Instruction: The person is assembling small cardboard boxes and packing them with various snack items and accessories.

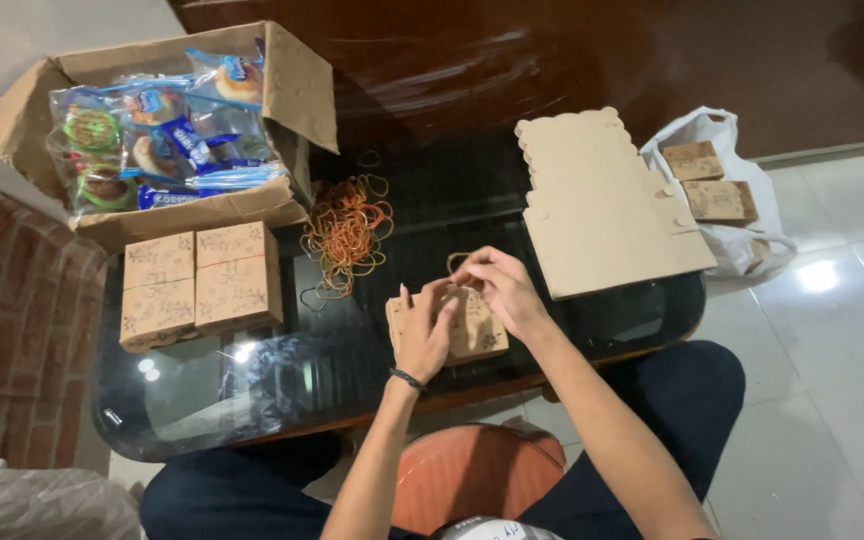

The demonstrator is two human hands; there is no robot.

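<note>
A small brown printed cardboard box [479, 330] lies on the dark glass table [252, 390] in front of me. My left hand [424, 335] rests flat on its left part, pressing it down. My right hand [497, 285] hovers over the box's far edge, its fingers pinching a thin rubber band [455, 262] that loops above the box. A heap of orange and yellow rubber bands [345, 232] lies on the table just left of the box.
Several closed printed boxes [199, 285] are stacked at the left. Behind them an open carton [297, 95] holds wrapped snack packets [157, 135]. Flat box blanks [597, 205] lie at the right; a white plastic bag [742, 245] with more boxes sits on the floor.
</note>
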